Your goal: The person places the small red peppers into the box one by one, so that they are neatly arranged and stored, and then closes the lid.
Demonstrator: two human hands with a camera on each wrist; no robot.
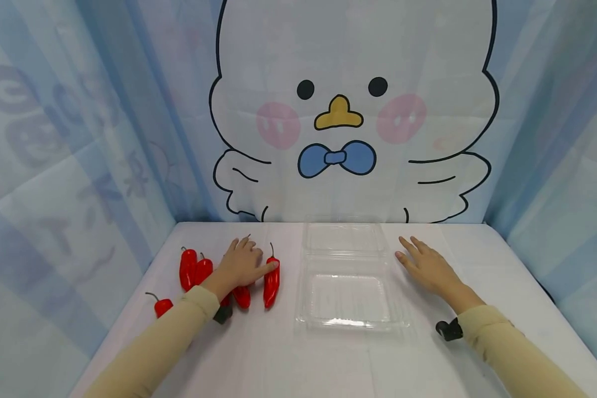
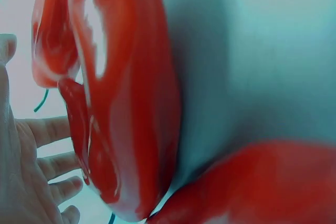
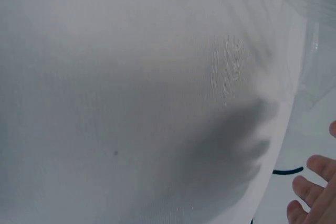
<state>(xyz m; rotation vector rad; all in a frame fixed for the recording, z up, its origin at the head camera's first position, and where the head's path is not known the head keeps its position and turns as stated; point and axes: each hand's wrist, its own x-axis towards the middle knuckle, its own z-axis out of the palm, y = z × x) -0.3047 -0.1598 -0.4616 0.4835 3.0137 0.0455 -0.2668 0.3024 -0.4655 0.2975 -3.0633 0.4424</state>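
Far left, a red pepper (image 1: 163, 307) is partly hidden by your left sleeve (image 1: 154, 340); a low forearm sweep could drag it. Next, two peppers (image 1: 196, 270) lie side by side; glossy skins, so likely to roll if nudged. Black wrist unit (image 1: 223, 313) sits close to the pile, snag risk. Left grip (image 1: 239, 264): fingers spread, thumb apart, clamped on nothing visible; thumb overlaps the rightmost pepper (image 1: 271, 287), contact unclear. Closing there could catch the inner pepper (image 1: 241, 298) too, or squirt one sideways. Middle of the surface (image 1: 258, 359): clear hinged container (image 1: 348, 298), unfolded; looks light, so a knock could slide it. Right grip (image 1: 430, 271): fingers extended, holding nothing, just beside it; swinging left could clip the edge.
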